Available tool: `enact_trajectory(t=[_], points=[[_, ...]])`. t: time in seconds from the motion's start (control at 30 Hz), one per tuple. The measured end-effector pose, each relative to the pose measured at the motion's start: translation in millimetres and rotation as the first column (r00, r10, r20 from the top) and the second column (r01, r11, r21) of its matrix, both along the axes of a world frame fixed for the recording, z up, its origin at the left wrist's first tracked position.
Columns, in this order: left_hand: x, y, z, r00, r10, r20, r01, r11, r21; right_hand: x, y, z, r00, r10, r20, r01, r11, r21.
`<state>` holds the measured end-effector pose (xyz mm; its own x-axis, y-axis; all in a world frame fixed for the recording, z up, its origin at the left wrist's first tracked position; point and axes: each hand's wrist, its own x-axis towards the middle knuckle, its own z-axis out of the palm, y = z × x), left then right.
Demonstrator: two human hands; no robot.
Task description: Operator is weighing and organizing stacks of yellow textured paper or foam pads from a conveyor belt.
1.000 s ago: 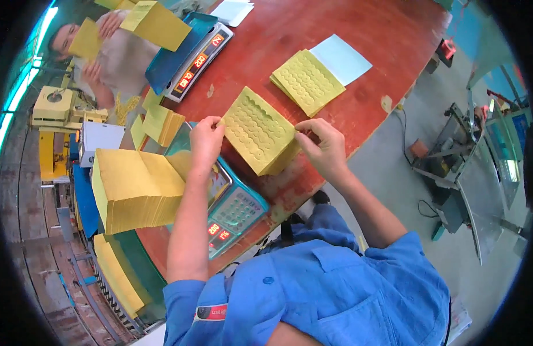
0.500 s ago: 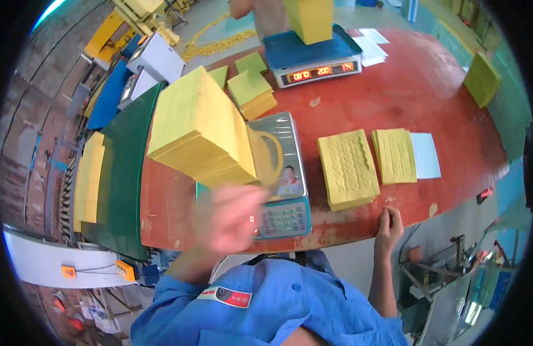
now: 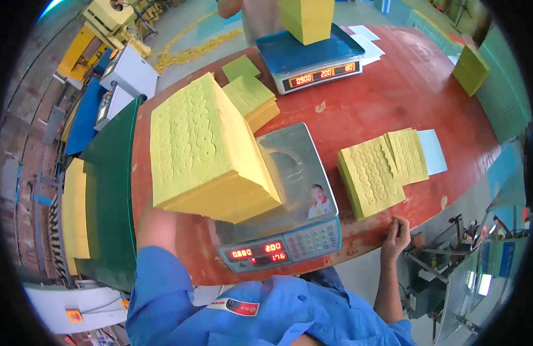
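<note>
A tall stack of yellow embossed paper sheets point(image 3: 214, 155) stands on the steel pan of the near scale point(image 3: 304, 167), toward its left side. My left forearm point(image 3: 158, 229) reaches up along the stack's near left side; the hand itself is hidden behind the paper. Down at the table's front edge, my right hand point(image 3: 397, 233) rests with its fingers curled in and nothing visible in them. Just beyond it lies a lower pile of yellow embossed paper point(image 3: 371, 176), and against that a smaller pile point(image 3: 409, 155). The near scale's red display point(image 3: 259, 254) is lit.
A second scale point(image 3: 318, 72) holds another yellow stack point(image 3: 307, 20); a co-worker's hand point(image 3: 230, 7) shows beside it. More yellow paper point(image 3: 252, 99) lies behind my stack. A light-blue sheet point(image 3: 432, 151) sits at right on the red table point(image 3: 451, 104). A green board point(image 3: 110, 196) borders the left.
My left hand has gone from in front of the tall stack to behind its left side. The view has shifted, and the near scale's display now shows. My right hand stays at the table edge.
</note>
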<state>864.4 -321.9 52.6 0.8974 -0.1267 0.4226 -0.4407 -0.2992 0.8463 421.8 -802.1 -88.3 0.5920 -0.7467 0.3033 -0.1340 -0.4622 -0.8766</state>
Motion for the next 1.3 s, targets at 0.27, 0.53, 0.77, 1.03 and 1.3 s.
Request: enact_trajectory(t=[0.27,0.53,0.77,1.03,1.3], points=[[71.0,-111.9,-66.2,0.802,-0.557,0.214,0.29,0.677,0.677,7.5,11.9,9.2,0.992,-0.127,-0.024,0.124,0.986,-0.11],[73.6,-122.5,-68.5,0.835,-0.512,0.201,0.19,0.61,0.769,6.1,11.0,2.6,0.985,-0.168,-0.047,0.168,0.986,-0.007],[77.3,-123.4,-69.1,0.818,-0.556,0.146,0.273,0.6,0.752,9.2,12.6,7.6,0.986,-0.16,-0.043,0.157,0.985,-0.065],[84.2,-78.9,-58.9,0.709,-0.572,0.414,0.225,0.739,0.635,11.6,10.6,8.1,0.989,-0.144,0.01,0.145,0.983,-0.116],[13.9,20.9,55.3,0.964,0.227,0.142,-0.244,0.962,0.122,-4.2,3.7,9.1,0.994,-0.052,0.094,0.021,0.952,0.306]])
